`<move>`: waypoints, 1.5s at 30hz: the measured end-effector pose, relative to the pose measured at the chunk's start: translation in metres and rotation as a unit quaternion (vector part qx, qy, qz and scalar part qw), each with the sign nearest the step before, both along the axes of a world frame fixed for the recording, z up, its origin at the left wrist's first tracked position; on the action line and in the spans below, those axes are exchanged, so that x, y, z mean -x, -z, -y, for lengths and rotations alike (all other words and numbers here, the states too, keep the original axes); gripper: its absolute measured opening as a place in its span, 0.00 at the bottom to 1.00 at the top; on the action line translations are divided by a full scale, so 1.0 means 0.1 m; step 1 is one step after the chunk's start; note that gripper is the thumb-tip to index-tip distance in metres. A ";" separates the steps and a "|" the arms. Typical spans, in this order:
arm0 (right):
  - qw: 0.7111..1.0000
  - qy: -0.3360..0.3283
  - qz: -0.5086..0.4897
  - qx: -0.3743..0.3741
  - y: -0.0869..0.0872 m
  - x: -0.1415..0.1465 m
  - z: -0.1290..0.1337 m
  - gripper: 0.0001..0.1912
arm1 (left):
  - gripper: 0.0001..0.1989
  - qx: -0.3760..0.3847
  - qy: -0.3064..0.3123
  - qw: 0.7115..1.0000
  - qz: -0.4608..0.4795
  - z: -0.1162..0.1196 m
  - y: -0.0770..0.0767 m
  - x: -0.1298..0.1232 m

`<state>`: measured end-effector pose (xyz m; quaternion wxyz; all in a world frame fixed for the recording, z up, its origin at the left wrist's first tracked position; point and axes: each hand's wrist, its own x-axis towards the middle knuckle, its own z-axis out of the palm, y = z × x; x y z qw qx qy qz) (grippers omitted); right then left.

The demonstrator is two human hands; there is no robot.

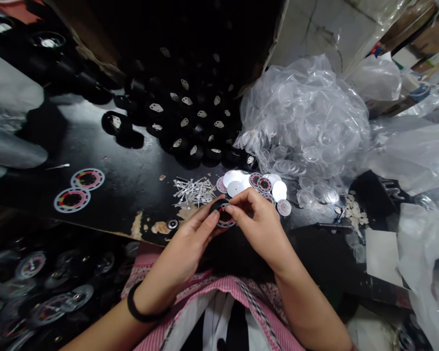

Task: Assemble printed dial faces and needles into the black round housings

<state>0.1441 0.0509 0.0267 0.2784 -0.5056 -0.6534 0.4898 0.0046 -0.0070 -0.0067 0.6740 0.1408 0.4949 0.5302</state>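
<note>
Head view: looking down on the bench [109,200], with both hands meeting at its front edge.
Gauge [223,219]: held between both hands at that edge, dial face showing upward; one.
Left hand [192,239]: gripping the gauge by its side with closed fingers [208,225], probably to steady it and leave the face exposed.
Right hand [258,222]: touching the face with thumb and index tips close together; cannot tell whether pinching a small part.
Needles [194,191]: heaped just beyond the left hand, likely for a short reach; too tangled to count.
Discs [235,188]: overlapping beyond the right hand, partly plain, partly printed; at least four printed.
Dials [72,200]: lying well apart at left, touching each other; two.
Cups [201,139]: crowded at the back, probably to stay out of the way; more than a dozen.
Bag [303,112]: lying beside the cups, apparently to keep lenses [306,197] together; one, lenses uncountable.
Tool [334,227]: lying to the right; one.
Card [383,258]: lying near the tool; one.
Wristband [142,312]: worn on the left wrist; one.
</note>
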 end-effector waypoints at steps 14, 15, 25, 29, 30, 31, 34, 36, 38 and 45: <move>0.996 -0.062 0.050 -0.043 -0.09 -0.09 -0.03 0.03 | 0.21 -0.019 0.070 0.997 -0.035 0.03 0.05 0.10; 0.997 -0.060 0.046 -0.033 -0.09 -0.09 -0.04 0.03 | 0.21 -0.018 0.067 0.997 -0.028 0.03 0.05 0.10; 0.998 -0.041 0.035 0.017 -0.04 -0.11 -0.09 0.05 | 0.18 -0.020 0.069 0.997 -0.012 0.05 0.09 0.06; 0.997 -0.041 0.061 0.012 -0.01 -0.09 -0.05 0.07 | 0.21 -0.018 0.079 0.996 -0.046 0.03 0.07 0.05; 0.997 -0.041 0.061 0.019 0.01 -0.09 -0.02 0.07 | 0.21 -0.020 0.078 0.995 -0.059 0.03 0.08 0.04; 0.997 -0.038 0.059 0.026 0.02 -0.09 0.02 0.07 | 0.20 -0.027 0.080 0.993 -0.082 0.04 0.09 0.05; 0.997 -0.043 0.055 0.041 0.05 -0.10 0.11 0.06 | 0.18 -0.060 0.107 0.975 -0.187 0.13 0.17 0.11; 0.994 -0.089 0.055 0.041 0.06 -0.08 0.11 0.07 | 0.18 -0.073 0.114 0.962 -0.237 0.21 0.23 0.20; 0.986 -0.142 0.089 0.004 0.08 -0.02 0.02 0.07 | 0.19 -0.054 0.089 0.966 -0.238 0.25 0.28 0.29; 0.872 -0.155 0.419 -0.200 0.23 0.47 -0.39 0.11 | 0.17 0.011 -0.104 0.991 -0.089 0.19 0.25 0.39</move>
